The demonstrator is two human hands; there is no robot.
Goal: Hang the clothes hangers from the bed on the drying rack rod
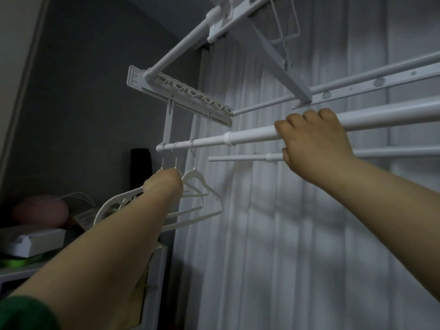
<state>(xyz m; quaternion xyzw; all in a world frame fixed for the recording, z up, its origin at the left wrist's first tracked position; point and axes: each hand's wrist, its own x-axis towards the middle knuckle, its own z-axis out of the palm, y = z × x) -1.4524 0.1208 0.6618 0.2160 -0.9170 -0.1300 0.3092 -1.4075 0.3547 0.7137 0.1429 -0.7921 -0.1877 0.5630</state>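
Mid-hanging, the right hand (314,141) clamps the white telescopic drying-rack rod (250,136); the left hand (164,183), its grip hidden, meets the white plastic hangers (202,186) hooked above it, likely needing spacing next.

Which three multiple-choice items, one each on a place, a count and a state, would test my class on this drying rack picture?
1. Where on the rod do the hangers hang?
A. near its left end
B. at its middle
C. at its right end

2. How many hooks sit over the rod?
A. one
B. three
C. six

3. What is the right hand doing?
A. holding a hanger
B. hanging open
C. gripping the rod

Answers:
1 A: the hangers cluster by the end of the rod.
2 B: three hooks show.
3 C: the right hand curls round the rod.
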